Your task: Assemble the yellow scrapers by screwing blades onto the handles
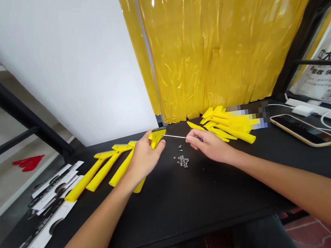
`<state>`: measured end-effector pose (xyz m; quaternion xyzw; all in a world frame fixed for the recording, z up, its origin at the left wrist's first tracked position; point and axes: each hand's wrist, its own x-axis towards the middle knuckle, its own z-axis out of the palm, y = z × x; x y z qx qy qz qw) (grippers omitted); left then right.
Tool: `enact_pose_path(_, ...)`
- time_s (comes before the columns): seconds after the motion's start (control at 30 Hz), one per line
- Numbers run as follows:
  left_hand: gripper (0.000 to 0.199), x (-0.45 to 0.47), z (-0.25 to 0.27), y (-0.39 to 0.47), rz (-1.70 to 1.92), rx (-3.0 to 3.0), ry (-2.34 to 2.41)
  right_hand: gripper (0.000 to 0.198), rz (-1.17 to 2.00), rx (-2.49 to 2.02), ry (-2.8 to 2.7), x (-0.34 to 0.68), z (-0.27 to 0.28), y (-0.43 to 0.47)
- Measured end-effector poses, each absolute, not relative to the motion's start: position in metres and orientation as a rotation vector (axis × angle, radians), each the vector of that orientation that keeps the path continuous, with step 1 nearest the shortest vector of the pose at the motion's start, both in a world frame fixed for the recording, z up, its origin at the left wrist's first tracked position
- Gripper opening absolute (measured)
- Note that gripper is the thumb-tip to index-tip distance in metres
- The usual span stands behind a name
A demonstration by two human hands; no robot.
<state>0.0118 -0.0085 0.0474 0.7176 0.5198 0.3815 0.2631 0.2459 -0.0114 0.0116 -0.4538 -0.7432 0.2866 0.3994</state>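
Observation:
My left hand [144, 157] is closed around a yellow plastic handle [156, 136] with a wide, angled head; its lower end shows below my wrist. In my right hand [202, 143] is a screwdriver [174, 136], gripped at its mostly hidden handle. The thin shaft points left, and its tip meets the head of the yellow handle. Between and below my hands lies a small pile of screws and nuts [184, 161]. Several similar yellow handles [108, 169] rest in a row left of my left hand. More yellow pieces [224, 126] are heaped beyond my right hand.
Black-and-white packaging strips [49, 228] lie at the table's left. On the right are a phone [303, 129], white cables and a power strip [330, 113]. A yellow plastic curtain [203, 44] and a white panel [83, 61] stand behind the black table [195, 206].

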Motion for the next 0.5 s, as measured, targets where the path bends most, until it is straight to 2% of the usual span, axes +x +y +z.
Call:
enact_pose_path(0.13, 0.027, 0.0113, 0.0476, -0.0082, 0.995, 1.942, 1.391, 0.043, 0.729, -1.118, -1.921, 0.2476, 0.0094, -0.0062)
enact_pose_path(0.33, 0.042, 0.0144, 0.0495, -0.0105, 0.998, 1.921, 1.354, 0.028, 0.688, -1.196, -1.831, 0.2442, 0.0072, -0.0095)
enact_pose_path(0.4, 0.034, 0.0148, 0.0503, -0.01, 0.968, 1.847, 1.348, 0.027, 0.702, -1.188, -1.844, 0.2449, 0.007, -0.0093)
enact_pose_path(0.5, 0.02, 0.0146, 0.0505, -0.0085, 0.894, 1.737, 1.317, 0.041, 0.807, -1.156, -1.874, 0.2467, 0.0059, -0.0059)
